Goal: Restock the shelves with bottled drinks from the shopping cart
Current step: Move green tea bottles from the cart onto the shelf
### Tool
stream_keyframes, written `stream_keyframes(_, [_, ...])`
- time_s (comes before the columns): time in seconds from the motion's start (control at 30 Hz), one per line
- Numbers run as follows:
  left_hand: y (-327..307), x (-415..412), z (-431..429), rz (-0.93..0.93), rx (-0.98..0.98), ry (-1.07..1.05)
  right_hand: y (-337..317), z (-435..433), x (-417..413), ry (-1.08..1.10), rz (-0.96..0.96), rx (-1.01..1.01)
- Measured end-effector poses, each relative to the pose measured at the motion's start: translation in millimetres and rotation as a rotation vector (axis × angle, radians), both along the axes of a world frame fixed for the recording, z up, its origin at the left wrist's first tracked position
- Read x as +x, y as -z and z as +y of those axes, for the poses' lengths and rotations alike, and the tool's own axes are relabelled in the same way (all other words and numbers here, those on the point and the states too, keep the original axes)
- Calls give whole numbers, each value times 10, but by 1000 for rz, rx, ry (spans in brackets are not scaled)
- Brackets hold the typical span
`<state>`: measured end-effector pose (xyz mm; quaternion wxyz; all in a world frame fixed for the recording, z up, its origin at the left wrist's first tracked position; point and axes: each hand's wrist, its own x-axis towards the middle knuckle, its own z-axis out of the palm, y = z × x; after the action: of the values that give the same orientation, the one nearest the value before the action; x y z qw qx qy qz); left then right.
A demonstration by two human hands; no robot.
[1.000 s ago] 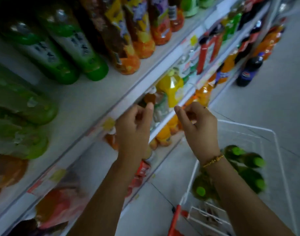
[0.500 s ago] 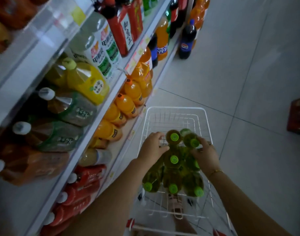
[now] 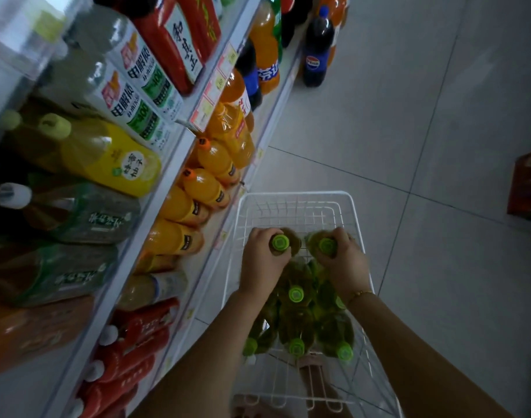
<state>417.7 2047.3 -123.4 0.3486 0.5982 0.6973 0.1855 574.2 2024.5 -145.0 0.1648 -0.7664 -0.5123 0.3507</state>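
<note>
A white wire shopping cart [image 3: 297,196] stands below me, holding several green-capped bottles of yellow-green drink [image 3: 296,315]. My left hand [image 3: 262,260] is wrapped around the neck of one bottle [image 3: 281,243] at the far end of the cluster. My right hand [image 3: 344,262] grips the neck of the bottle beside it [image 3: 327,245]. Both bottles stand upright among the others in the cart. The shelves [image 3: 179,152] rise on the left, packed with drinks.
Orange soda bottles [image 3: 210,158] fill the lower shelf beside the cart, yellow and green tea bottles [image 3: 113,159] the shelf above. A dark cola bottle [image 3: 317,46] stands at the shelf's far end. A red-brown box [image 3: 528,185] sits on the tiled floor at right.
My view and hands dropped from the shelf edge down to the cart. Both hands have reached into the cart and closed on the two farthest bottle necks.
</note>
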Motion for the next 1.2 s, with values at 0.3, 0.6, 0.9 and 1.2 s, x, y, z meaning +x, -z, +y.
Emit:
stream_keyframes(0.3, [-1912, -764, -272, -20, 440, -48, -1584, -70, -293, 246, 169, 466])
stream_keyframes(0.6, [-3783, -1912, -1267, 256, 791, -334, -3271, -205, -1422, 12, 605, 870])
stream_keyframes(0.9, [-3853, -2842, -1656, 320, 758, -669, -3804, -127, -2659, -446, 622, 930])
stream_keyframes(1.2, [-3936, -3305, -1549, -49, 828, -778, -4232, 0, -3270, -703, 573, 905])
